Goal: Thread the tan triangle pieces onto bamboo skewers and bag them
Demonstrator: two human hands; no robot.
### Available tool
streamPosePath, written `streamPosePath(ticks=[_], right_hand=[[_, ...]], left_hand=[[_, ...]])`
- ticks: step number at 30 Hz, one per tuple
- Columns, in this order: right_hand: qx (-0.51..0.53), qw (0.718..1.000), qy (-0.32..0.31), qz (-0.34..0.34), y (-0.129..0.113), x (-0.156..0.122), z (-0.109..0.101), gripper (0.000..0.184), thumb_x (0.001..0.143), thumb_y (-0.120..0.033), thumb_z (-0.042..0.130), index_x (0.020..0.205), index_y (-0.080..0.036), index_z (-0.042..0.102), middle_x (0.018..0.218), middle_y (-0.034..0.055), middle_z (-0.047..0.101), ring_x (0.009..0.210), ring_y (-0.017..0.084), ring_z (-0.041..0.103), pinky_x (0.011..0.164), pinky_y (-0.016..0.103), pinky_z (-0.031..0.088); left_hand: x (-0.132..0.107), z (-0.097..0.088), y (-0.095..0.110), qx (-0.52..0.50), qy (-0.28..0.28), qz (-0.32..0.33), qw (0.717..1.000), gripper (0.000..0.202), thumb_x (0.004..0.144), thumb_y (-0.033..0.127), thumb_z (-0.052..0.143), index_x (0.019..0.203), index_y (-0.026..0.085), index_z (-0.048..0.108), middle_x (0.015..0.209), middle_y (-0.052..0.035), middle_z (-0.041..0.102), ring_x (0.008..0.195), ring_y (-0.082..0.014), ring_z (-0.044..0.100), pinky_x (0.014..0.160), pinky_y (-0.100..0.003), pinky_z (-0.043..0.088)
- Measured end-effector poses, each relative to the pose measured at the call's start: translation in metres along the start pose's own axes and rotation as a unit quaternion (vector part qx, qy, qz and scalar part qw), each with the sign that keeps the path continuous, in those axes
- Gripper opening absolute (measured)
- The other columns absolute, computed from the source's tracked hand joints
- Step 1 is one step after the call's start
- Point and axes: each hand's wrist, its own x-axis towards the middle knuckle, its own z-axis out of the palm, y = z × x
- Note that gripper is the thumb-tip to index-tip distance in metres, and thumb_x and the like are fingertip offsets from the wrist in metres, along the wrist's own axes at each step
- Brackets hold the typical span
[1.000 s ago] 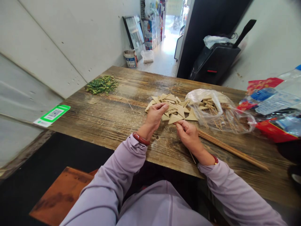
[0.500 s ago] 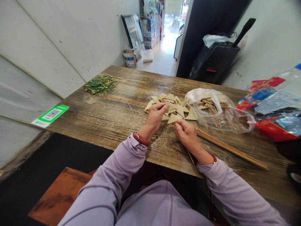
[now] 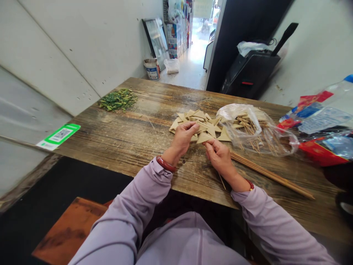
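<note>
My right hand [image 3: 220,158] pinches a thin wooden skewer [image 3: 222,182], whose lower end pokes out below the palm. At its fingertips sits a flat tan triangular piece [image 3: 203,138], seemingly threaded on that skewer. Beside the pile of similar tan triangles [image 3: 198,114], my left hand [image 3: 183,140] is closed in a pinch, thumb against fingers. Whatever lies between those fingertips blends with the pile, so I cannot make it out. Just right of my right hand, a bundle of bare skewers [image 3: 271,175] lies slantwise on the wooden table [image 3: 132,136].
A clear plastic bag [image 3: 284,141] with skewered pieces lies right of the pile. Chopped green leaves [image 3: 118,99] are heaped at the far left. A green-and-white code card [image 3: 62,135] lies at the left edge. Bottles and red packaging [image 3: 320,151] crowd the right side.
Almost nothing differs. The triangle at my right hand's fingertips has tilted slightly, and the skewer's lower end has shifted a little up and left. My left hand stays nearly in place.
</note>
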Motion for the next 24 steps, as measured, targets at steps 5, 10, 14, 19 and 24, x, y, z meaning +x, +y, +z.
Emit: streamPosePath(ticks=[5,10,14,19,24], right_hand=[[-0.006,1.000,0.001,-0.005,-0.0013,-0.0003,-0.0007,0.023,0.095,-0.038,0.050,0.089,-0.021,0.065,0.066,0.0011,0.063,0.070,0.020,0.063,0.064,0.031,0.044],[-0.013,1.000,0.003,-0.012,-0.0026,-0.0003,-0.0015,0.024,0.095,-0.038,0.050,0.086,-0.022,0.065,0.063,0.0004,0.062,0.069,0.020,0.062,0.065,0.031,0.044],[-0.014,1.000,0.000,-0.016,-0.0031,-0.0002,-0.0018,0.024,0.095,-0.039,0.049,0.086,-0.022,0.064,0.061,-0.0007,0.059,0.067,0.019,0.060,0.064,0.030,0.043],[-0.022,1.000,-0.001,-0.022,-0.0027,-0.0002,-0.0018,0.024,0.095,-0.037,0.049,0.086,-0.022,0.065,0.060,-0.0015,0.058,0.063,0.018,0.058,0.064,0.030,0.042],[-0.022,0.999,0.002,-0.026,-0.0024,0.0000,-0.0023,0.023,0.094,-0.036,0.050,0.085,-0.022,0.065,0.062,-0.0012,0.059,0.062,0.018,0.058,0.065,0.030,0.042]], left_hand=[[-0.0006,0.0019,0.0062,-0.036,-0.007,-0.022,0.999,0.021,0.065,0.026,0.088,0.076,0.015,0.075,0.075,0.0001,0.071,0.070,-0.0096,0.064,0.070,-0.022,0.053],[-0.0019,0.0032,0.0105,-0.042,-0.012,-0.028,0.999,0.018,0.072,0.030,0.083,0.075,0.015,0.073,0.074,-0.0001,0.070,0.070,-0.0100,0.063,0.069,-0.022,0.054],[-0.0006,0.0018,0.0095,-0.034,-0.001,-0.024,0.999,0.024,0.070,0.034,0.086,0.072,0.015,0.071,0.069,0.0011,0.066,0.065,-0.0089,0.060,0.064,-0.021,0.050],[0.0006,0.0007,0.0070,-0.029,0.003,-0.005,1.000,0.029,0.066,0.037,0.088,0.069,0.014,0.071,0.065,0.0016,0.065,0.062,-0.0077,0.056,0.062,-0.020,0.046],[-0.0005,0.0016,0.0059,-0.022,-0.007,-0.007,1.000,0.032,0.065,0.040,0.089,0.067,0.014,0.070,0.065,0.0011,0.065,0.063,-0.0078,0.056,0.063,-0.020,0.046]])
